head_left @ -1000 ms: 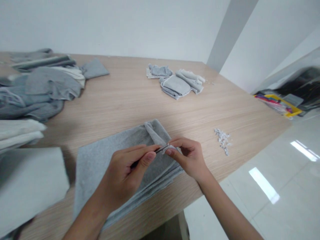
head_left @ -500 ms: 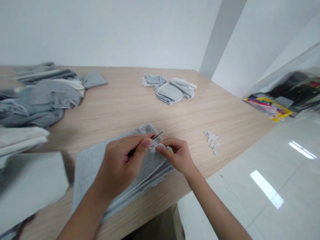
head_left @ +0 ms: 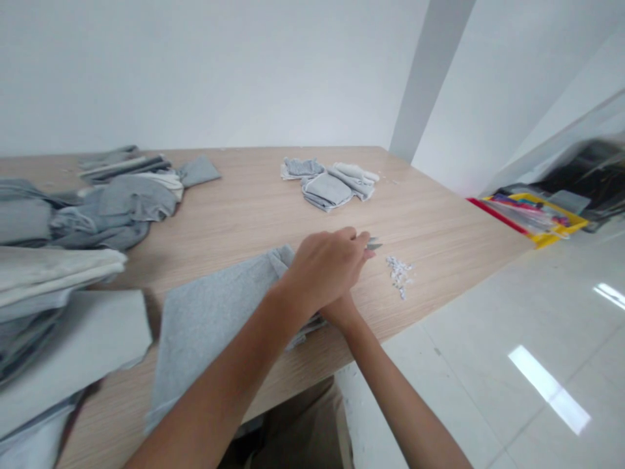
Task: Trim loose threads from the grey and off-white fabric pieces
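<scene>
A flat grey cloth (head_left: pixel 215 319) lies on the wooden table (head_left: pixel 254 215) near its front edge. My left hand (head_left: pixel 325 267) reaches across the cloth's right corner, fingers pinched on a thin metal tool (head_left: pixel 375 245) whose tip points toward a small heap of white scraps (head_left: pixel 399 272). My right hand (head_left: pixel 342 311) sits under the left one at the cloth's edge. Only its wrist shows; the fingers are hidden.
Piles of grey and cream fabric (head_left: pixel 97 208) cover the table's left side, with pale sheets (head_left: pixel 73 339) nearer me. Small folded pieces (head_left: pixel 332 184) lie at the far middle. A yellow tray (head_left: pixel 541 215) stands off to the right above the glossy floor (head_left: pixel 512 339).
My left hand has swung right with the tool, off the cloth fold and toward the white scraps, and now covers my right hand. The view has shifted slightly.
</scene>
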`<state>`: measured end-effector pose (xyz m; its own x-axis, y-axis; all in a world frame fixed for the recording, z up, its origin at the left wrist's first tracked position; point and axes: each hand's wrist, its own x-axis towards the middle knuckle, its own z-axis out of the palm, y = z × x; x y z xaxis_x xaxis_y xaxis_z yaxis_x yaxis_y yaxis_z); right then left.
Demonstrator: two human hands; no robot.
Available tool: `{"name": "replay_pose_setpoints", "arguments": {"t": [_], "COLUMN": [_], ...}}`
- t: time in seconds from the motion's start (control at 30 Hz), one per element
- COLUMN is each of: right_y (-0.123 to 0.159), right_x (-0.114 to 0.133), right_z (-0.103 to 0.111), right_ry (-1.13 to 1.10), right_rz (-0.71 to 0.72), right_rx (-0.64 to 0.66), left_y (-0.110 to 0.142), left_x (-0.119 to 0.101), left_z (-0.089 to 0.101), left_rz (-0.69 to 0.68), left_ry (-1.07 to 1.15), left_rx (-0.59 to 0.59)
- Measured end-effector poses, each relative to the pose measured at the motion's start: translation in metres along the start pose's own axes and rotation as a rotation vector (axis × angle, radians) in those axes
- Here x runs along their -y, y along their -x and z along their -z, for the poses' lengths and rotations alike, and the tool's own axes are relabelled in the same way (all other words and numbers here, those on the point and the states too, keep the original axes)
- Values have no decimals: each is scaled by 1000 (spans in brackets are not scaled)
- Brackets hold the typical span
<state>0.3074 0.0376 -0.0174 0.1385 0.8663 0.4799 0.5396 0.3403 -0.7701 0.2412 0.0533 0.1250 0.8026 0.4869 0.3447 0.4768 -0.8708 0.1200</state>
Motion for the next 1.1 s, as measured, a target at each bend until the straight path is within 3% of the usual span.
{"name": "replay_pose_setpoints", "arguments": {"t": [0.1,0.17,0.27,0.4,0.6,1.1], "right_y": [-4,-6,-6,-4,-2,0], "right_x": [13,21,28,29,31,34], "right_z": [2,2,2,1,1,4], "right_ry": [-302,-465,-513,-493,-467,-354], "right_rz": [-59,-89,-89,-48,-6,28], "right_rx": [-39,-79,-128,-128,-135,-86], "left_y": [35,62,96,123,136,136], "left_x": [32,54,78,87,87,85], "left_z": [29,40,35,11,-8,-20], "left_rz": [46,122,247,359,370,227], "left_ry": [80,96,222,431,560,546], "left_rx": [-229,-299,-209,-96,-33,-81]}}
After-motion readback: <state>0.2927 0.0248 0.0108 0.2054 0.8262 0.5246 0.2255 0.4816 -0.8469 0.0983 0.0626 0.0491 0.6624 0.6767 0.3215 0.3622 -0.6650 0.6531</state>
